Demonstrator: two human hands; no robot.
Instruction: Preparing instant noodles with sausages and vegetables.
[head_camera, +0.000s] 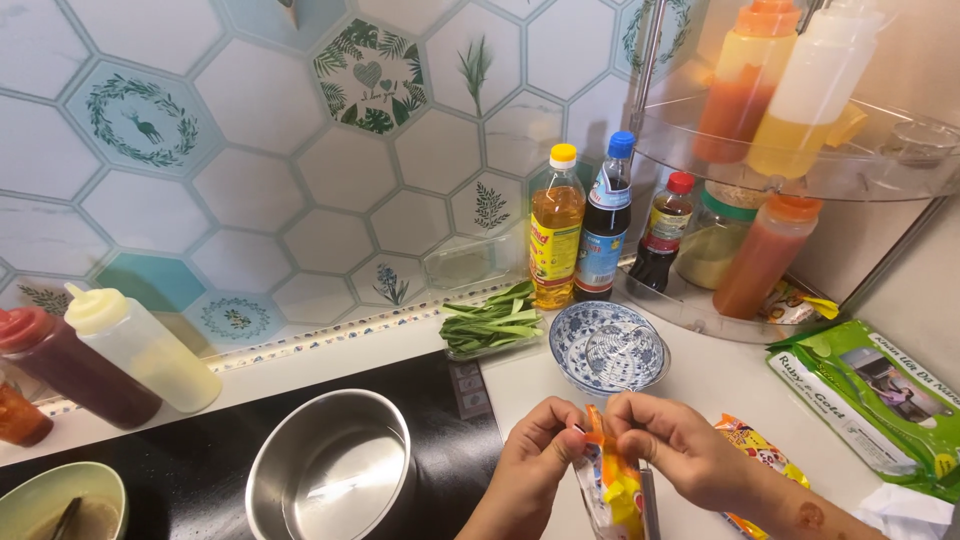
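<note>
Both my hands meet at the bottom centre over a small orange and yellow packet. My left hand pinches its top edge from the left, and my right hand pinches the same edge from the right. A second similar packet lies on the white counter just right of my right hand. Just beyond my hands stands a blue and white patterned bowl. A steel pot sits on the black cooktop to the left.
Cut green stalks lie in a clear tray. Oil and sauce bottles stand against the tiled wall, beside a clear tiered rack of squeeze bottles. A green package lies at right. Squeeze bottles and a green bowl are at left.
</note>
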